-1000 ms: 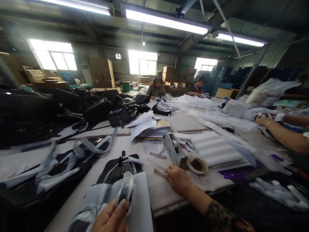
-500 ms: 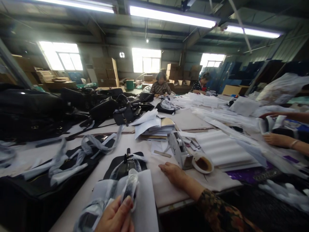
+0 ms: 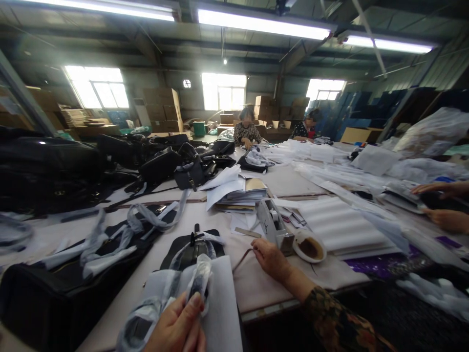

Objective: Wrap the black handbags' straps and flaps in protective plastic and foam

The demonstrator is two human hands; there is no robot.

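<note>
My left hand (image 3: 179, 325) is closed around a bag handle (image 3: 201, 276) wrapped in clear film, thumb on top. Below it lies a dark bag (image 3: 194, 249) with white paper (image 3: 222, 303) and more wrapped straps (image 3: 137, 318) against it. Over the table, left of the tape dispenser (image 3: 274, 225), my right hand (image 3: 271, 259) pinches the end of a thin brown strip (image 3: 242, 260), which slants down toward the tabletop. What the strip is made of cannot be made out. A flat ruler-like piece (image 3: 248, 232) lies just beyond the fingers.
A white bowl of brown liquid (image 3: 309, 246) stands by the dispenser. Paper stacks (image 3: 238, 193) and white foam sheets (image 3: 340, 225) lie behind. Black bags (image 3: 47, 166) fill the left. A co-worker's hands (image 3: 445, 205) work at the right edge; two people sit across the table.
My right hand has lifted slightly from the tabletop and now pinches the brown strip. My left hand keeps its hold. The co-worker's hands at right have shifted right.
</note>
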